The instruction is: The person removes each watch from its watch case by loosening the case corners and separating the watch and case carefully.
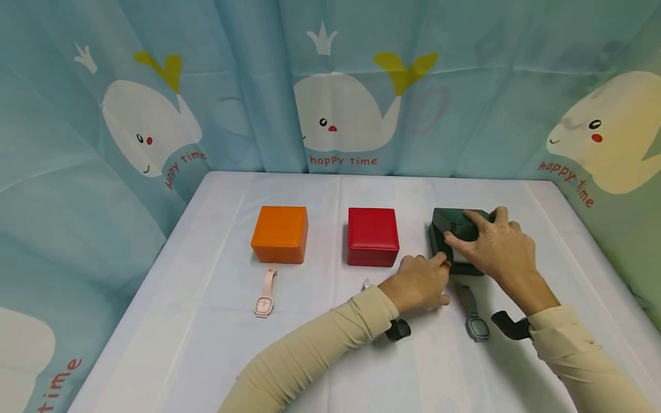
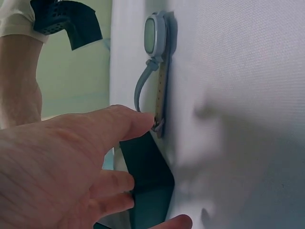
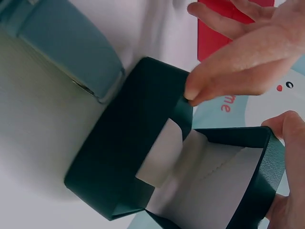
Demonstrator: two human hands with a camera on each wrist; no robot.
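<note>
While the right hand lies over the dark green watch box, its fingers are curled round the lid, which the right wrist view shows raised part-way, pale lining visible inside. Grip: holding the lid, thumb at its near edge. The left hand sits just in front of the box's near-left corner, fingers extended and relaxed, fingertips touching the box base; it holds nothing.

Grey wristwatch lies flat on the table, just in front of the green box, between the two wrists. Its long axis runs roughly toward the box, case end nearer the person, strap end close to the left fingertips. Left hand is the nearer one.

Left of the green box: red box, then orange box, both closed; pink wristwatch before the orange one.
</note>
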